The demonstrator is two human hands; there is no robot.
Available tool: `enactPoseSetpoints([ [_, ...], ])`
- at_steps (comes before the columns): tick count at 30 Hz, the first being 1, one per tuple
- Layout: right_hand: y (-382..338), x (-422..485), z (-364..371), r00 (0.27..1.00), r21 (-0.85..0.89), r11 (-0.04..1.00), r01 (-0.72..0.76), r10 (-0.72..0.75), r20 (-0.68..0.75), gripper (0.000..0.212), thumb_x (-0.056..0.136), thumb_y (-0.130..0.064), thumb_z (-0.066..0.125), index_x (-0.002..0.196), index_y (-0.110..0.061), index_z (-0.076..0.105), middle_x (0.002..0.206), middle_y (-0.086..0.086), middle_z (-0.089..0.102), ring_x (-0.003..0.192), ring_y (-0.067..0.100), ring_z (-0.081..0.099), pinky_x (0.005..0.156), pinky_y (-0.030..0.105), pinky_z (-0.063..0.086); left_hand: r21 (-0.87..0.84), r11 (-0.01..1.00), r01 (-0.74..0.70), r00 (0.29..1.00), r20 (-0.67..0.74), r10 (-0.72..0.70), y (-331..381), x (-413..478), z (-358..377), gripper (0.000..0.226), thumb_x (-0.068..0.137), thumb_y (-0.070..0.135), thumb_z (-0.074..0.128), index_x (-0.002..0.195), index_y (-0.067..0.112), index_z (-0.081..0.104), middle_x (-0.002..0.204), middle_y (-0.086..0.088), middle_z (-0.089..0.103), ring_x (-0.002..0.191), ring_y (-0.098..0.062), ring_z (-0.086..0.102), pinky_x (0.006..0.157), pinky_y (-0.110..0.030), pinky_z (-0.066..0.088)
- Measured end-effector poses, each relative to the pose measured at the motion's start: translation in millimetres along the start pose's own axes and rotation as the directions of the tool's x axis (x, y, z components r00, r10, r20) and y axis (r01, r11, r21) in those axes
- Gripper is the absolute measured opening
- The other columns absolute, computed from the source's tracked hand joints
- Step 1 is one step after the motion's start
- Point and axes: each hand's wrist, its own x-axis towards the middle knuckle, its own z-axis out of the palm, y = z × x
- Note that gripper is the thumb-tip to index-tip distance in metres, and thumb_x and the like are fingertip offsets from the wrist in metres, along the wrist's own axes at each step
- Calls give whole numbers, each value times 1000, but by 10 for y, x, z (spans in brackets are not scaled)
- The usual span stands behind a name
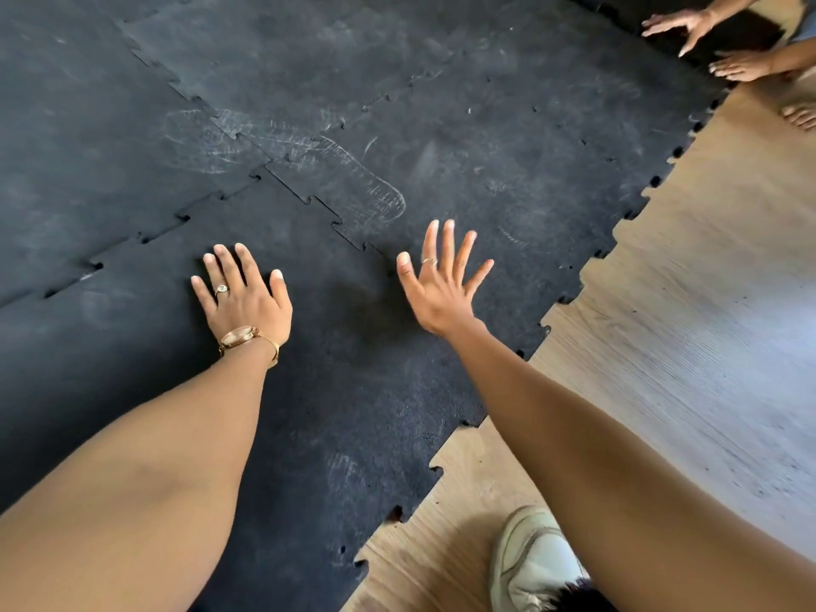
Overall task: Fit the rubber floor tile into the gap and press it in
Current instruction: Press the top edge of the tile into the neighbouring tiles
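Black rubber is filling most of what we are seeing: interlocking mats laid across a pale wood-look floor (689, 329), their jigsaw edges meeting in dark toothed seams. We are kneeling over the rubber floor tile (335, 390) nearest us, which is lying flat with its far and left edges already locked against neighbouring tiles and its right, notched edge running open along the bare floor.

Our left hand (245, 298) is resting palm down on this tile, fingers spread and gripping nothing, a ring on one finger and a gold-coloured wristwatch (247, 340) at the wrist. Our right hand (441, 284) is hovering just above the seam between this tile and the next one, fingers splayed wide, holding nothing; we cannot tell whether its palm is touching the rubber.

Much is being cut off. Our forearms are running out of the bottom of the view. A pale sneaker (530, 563) on the bare floor is showing only in part, half hidden behind our right arm. At the top right a second person is appearing only as two hands (689, 26) pressed flat on a far tile, plus bare toes (801, 114) at the frame's edge.

Dusty shoe prints (353, 178) are marking the mats; their tread pattern is too faint to read as any lettering.
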Motion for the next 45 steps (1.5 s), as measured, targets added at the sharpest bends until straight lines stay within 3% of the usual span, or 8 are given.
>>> enactPoseSetpoints([
  [4,-227,51,-751,845,717,650,254,212,-491,55,99,-47,40,90,-2,69,92,16,67,90,19,64,84,49,54,-58,994,97,994,-41,-99,268,-358,102,65,101,39,28,154,5,14,160,-23,9,149,-35,3,121,-51,-1],
  [8,-372,196,-1043,947,933,184,309,29,-320,69,96,-53,43,38,-19,32,33,-4,27,27,17,24,38,17,25,-49,995,83,995,-53,-85,309,-426,149,65,100,40,30,153,5,17,160,-24,11,149,-36,6,121,-52,1],
  [14,-20,44,204,990,884,467,-11,-119,75,66,95,-33,47,39,-14,19,36,-5,20,37,13,16,42,23,16,-37,996,83,992,-93,-86,324,-406,159,64,98,39,35,151,4,24,158,-26,18,148,-38,12,120,-53,6],
  [19,-29,118,19,988,927,356,-120,-45,145,67,103,-27,44,41,-17,23,35,-6,20,34,9,14,41,17,10,-52,995,91,992,-79,-94,331,-411,125,64,99,39,35,152,5,23,158,-25,17,148,-38,11,120,-53,6],
  [24,-117,310,-673,977,980,183,77,-210,-37,67,98,-43,46,35,-25,33,33,-8,23,29,11,15,42,11,21,-36,996,86,992,-94,-89,331,-394,148,65,99,40,33,152,5,22,158,-25,17,148,-38,11,120,-53,5],
  [30,37,88,105,991,878,477,29,-126,36,63,92,-31,48,36,-9,29,34,-6,23,37,10,18,43,19,18,-66,995,75,989,-123,-82,318,-404,175,64,98,38,37,150,3,25,157,-27,19,147,-40,14,120,-54,7],
  [38,164,250,-356,983,953,296,67,-182,-13,68,98,-41,46,34,-21,33,32,-8,25,30,9,17,41,11,20,-54,995,84,988,-122,-90,315,-387,187,64,98,40,34,151,4,24,157,-26,18,147,-39,13,120,-54,6],
  [45,316,-59,60,992,883,468,37,89,-89,59,99,-28,44,43,-18,29,34,-11,23,39,10,16,45,26,11,-74,994,80,987,-133,-89,308,-399,189,64,98,39,36,150,3,25,157,-27,19,147,-40,13,119,-55,7],
])
